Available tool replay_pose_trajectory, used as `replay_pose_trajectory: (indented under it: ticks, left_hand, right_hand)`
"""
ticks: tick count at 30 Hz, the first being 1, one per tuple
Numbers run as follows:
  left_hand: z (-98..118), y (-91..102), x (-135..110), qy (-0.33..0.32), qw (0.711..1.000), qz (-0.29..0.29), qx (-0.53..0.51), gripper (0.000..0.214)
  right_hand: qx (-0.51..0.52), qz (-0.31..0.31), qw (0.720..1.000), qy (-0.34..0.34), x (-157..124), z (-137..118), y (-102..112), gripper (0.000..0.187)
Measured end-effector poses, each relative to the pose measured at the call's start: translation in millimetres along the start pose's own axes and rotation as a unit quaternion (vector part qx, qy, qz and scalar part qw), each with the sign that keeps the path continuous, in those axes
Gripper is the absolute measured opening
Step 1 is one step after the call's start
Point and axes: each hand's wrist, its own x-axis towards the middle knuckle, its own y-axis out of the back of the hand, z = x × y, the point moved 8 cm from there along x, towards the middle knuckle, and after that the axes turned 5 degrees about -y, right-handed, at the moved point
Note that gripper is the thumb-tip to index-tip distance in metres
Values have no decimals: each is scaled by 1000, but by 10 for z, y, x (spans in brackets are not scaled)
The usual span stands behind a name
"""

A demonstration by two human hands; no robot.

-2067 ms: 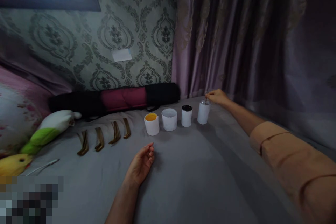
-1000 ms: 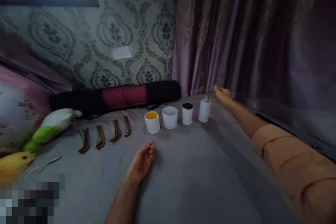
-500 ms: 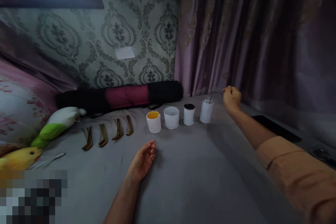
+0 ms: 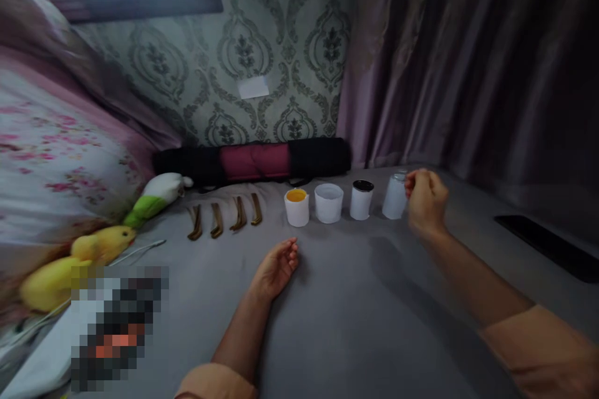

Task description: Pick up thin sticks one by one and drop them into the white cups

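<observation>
My left hand (image 4: pixel 277 267) rests on the grey sheet, palm showing, its fingers loosely bent with nothing in them. In front of it stand a white pot with yellow-orange contents (image 4: pixel 297 209) and a wider white tub (image 4: pixel 329 204). A white can with a dark top (image 4: pixel 362 201) is to their right. My right hand (image 4: pixel 427 201) is closed at the right side of the rightmost white can (image 4: pixel 394 198), close to its rim. Whatever is between those fingers is hidden. Several bent brown strips (image 4: pixel 238 214) lie in a row to the left of the pots.
A black and maroon long bag (image 4: pixel 255 162) lies along the wall behind. Plush toys (image 4: pixel 105 243), a white cable (image 4: pixel 135 252) and a pixelated area are at left. A flat black object (image 4: pixel 547 246) lies at right, near the curtain (image 4: pixel 449 75).
My right hand has come closer to the rightmost can. The thin stick that stood up from that can no longer shows. The view has turned left; my left hand keeps its pose.
</observation>
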Motion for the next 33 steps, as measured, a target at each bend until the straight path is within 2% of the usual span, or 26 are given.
replay_pose_trajectory:
  ticks: [1, 3, 7, 9, 13, 18, 25, 29, 33]
  left_hand:
    - [0, 2, 2, -1, 1000, 0, -4, 10]
    - [-3, 6, 11, 0, 1000, -2, -11, 9]
    - [19, 16, 39, -16, 1000, -11, -17, 7]
    - [23, 14, 42, -18, 1000, -18, -14, 7]
    - [29, 9, 34, -16, 1000, -25, -10, 7]
    - [28, 8, 33, -16, 1000, -21, -7, 7]
    - [17, 8, 30, -16, 1000, -3, 24, 7]
    - [17, 14, 41, -4, 999, 13, 37, 7]
    - [81, 30, 71, -3, 991, 45, 122, 7]
  right_hand:
    - [39, 15, 999, -12, -103, 28, -24, 31]
    - [81, -18, 996, -35, -330, 86, -195, 24]
    - [64, -165, 981, -77, -851, 231, -693, 25]
    - [38, -235, 968, -73, -1091, 297, -920, 28]
    - [2, -312, 949, -43, -1377, 406, -1198, 30]
    - [-23, -326, 945, -28, -1457, 478, -1269, 31]
    - [-58, -324, 943, 41, -1547, 347, -1225, 31]
    - [-67, -333, 939, 52, -1558, 334, -1221, 31]
    - [-62, -334, 939, 59, -1549, 359, -1237, 33]
